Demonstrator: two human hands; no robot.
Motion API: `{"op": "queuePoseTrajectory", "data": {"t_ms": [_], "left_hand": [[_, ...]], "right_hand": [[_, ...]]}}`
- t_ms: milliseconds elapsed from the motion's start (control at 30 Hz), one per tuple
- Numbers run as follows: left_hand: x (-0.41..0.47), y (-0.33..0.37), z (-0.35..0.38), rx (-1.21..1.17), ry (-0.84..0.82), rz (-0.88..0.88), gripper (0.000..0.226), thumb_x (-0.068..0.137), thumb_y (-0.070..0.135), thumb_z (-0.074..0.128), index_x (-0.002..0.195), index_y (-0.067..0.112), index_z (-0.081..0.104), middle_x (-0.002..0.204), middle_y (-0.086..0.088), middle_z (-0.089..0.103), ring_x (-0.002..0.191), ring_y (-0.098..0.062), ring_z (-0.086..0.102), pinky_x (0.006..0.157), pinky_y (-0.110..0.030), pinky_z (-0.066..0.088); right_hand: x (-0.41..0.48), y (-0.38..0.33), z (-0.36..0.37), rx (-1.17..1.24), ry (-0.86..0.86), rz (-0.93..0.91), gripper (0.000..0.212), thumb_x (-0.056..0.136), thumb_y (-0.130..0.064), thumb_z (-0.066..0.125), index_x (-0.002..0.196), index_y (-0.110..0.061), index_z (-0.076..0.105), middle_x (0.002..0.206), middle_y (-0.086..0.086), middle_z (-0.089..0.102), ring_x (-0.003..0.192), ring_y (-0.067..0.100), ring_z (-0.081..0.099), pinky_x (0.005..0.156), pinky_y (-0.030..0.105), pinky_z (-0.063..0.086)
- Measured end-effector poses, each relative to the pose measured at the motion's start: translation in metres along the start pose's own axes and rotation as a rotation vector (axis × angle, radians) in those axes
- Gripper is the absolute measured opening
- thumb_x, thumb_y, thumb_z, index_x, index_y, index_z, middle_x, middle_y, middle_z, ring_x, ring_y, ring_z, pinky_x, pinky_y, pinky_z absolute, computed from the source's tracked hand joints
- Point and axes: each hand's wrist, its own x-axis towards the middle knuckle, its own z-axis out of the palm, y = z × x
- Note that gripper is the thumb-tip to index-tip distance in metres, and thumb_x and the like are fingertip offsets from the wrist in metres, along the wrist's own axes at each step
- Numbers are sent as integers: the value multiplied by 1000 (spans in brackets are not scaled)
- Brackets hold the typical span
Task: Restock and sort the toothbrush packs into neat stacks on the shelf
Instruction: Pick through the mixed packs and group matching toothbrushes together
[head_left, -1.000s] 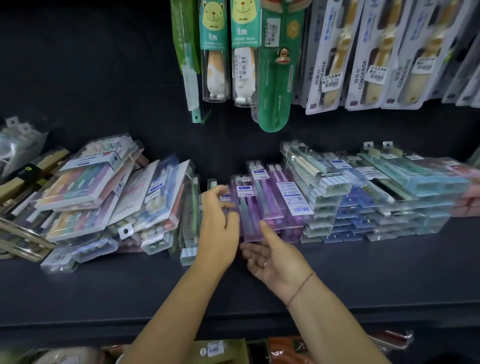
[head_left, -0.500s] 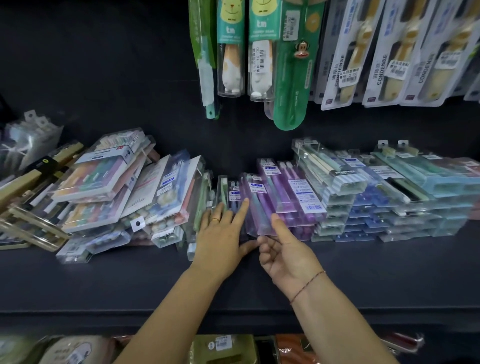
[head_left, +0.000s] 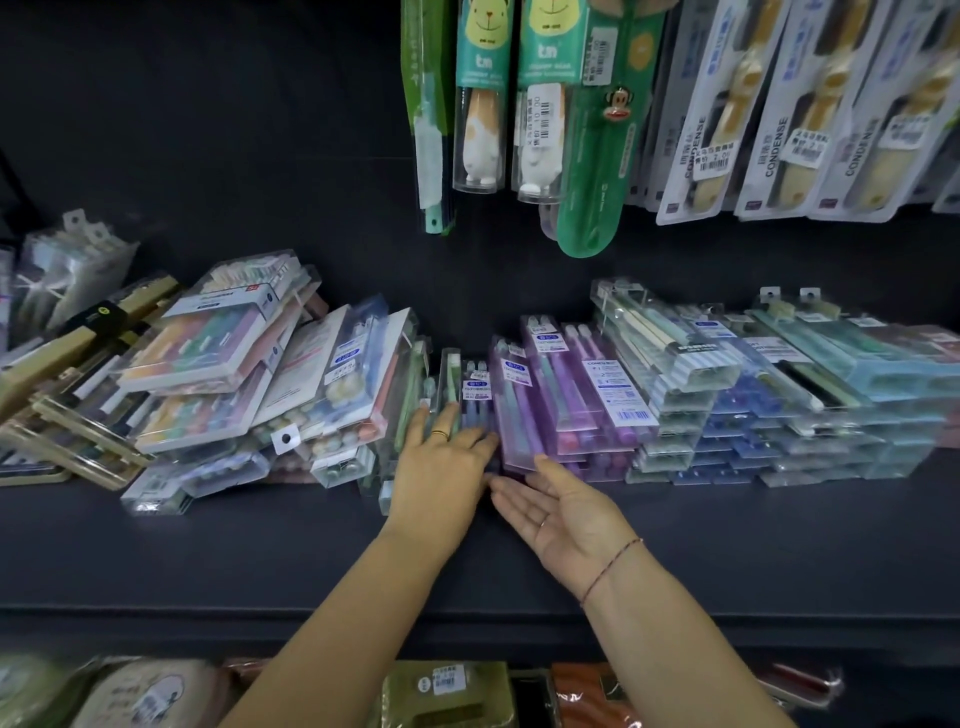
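Left hand (head_left: 441, 467): fingers straight and flat, pressing the on-edge packs (head_left: 470, 400) wedged at 9 o'clock of the purple toothbrush stack (head_left: 566, 400), likely bracing them against toppling. Right hand (head_left: 566, 514): palm up, fingers apart, empty, tips at the stack's front base, probably to square it. Slumped pile (head_left: 249, 374), far 9 o'clock, leans unsorted on the shelf (head_left: 727, 545).

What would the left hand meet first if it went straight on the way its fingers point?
The narrow packs standing on edge, between the leaning pile and the purple stack. The left hand seems to touch them with its fingertips, though depth is unclear.
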Motion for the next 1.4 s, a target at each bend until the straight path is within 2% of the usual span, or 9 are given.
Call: {"op": "queuePoseTrajectory", "data": {"t_ms": [200,500,667,767,867,1000,1133,1233,1400], "left_hand": [[-2,-10,4,36,102,-42,38,50,35,95,79,15,79,79,1,75,96,-32,70,98,-53,46],[-9,-27,4,52,155,-40,38,42,21,97,75,17,79,78,4,74,95,-33,70,99,-55,44],[-17,-23,1,4,123,55,48,41,22,96,86,21,79,90,4,75,99,-31,70,95,-63,42],[-20,-18,5,-91,131,71,46,53,32,93,95,21,78,98,2,75,105,-31,68,106,-57,37],[-25,-20,5,-179,133,80,49,59,40,91,102,18,77,101,2,75,111,-30,66,107,-49,40],[-37,-26,-8,-308,116,-12,63,78,35,80,134,15,59,123,-6,68,130,-24,53,105,-39,42],[-45,-27,-17,-308,92,-72,71,88,28,71,150,17,38,146,-8,49,137,-21,43,110,-30,34],[-45,-32,-14,-291,139,-75,68,62,6,90,125,10,65,119,-10,69,100,-27,70,78,-34,57],[-44,-35,-9,-218,182,-151,42,58,4,91,96,13,76,108,-10,72,72,-31,71,50,-35,57]], "right_hand": [[0,-2,2,-34,63,19,45,101,-15,50,136,10,39,136,32,48,126,39,51,106,48,40],[-1,4,18,75,-30,210,53,96,-21,59,132,13,41,98,30,62,85,33,65,68,44,59],[8,9,18,172,17,92,37,101,-10,49,129,12,43,128,30,54,119,36,57,95,46,45],[2,11,10,224,37,19,12,101,-9,46,103,2,52,119,29,57,105,34,62,92,43,47],[-8,12,3,157,101,-48,15,101,-8,46,88,-4,52,110,25,60,83,28,63,78,37,50],[-13,21,-2,-440,71,-232,15,96,-5,54,110,-4,57,86,10,59,66,17,59,55,29,54],[-6,35,-1,-1526,196,-667,54,91,-42,62,136,-15,48,119,0,56,103,17,59,84,31,48],[-1,43,9,-1731,263,-735,70,90,-58,55,145,-22,33,141,-1,42,120,20,52,87,31,46],[12,47,17,-1895,292,-754,59,95,-50,51,144,-24,32,141,5,39,114,23,55,74,29,44]]}}
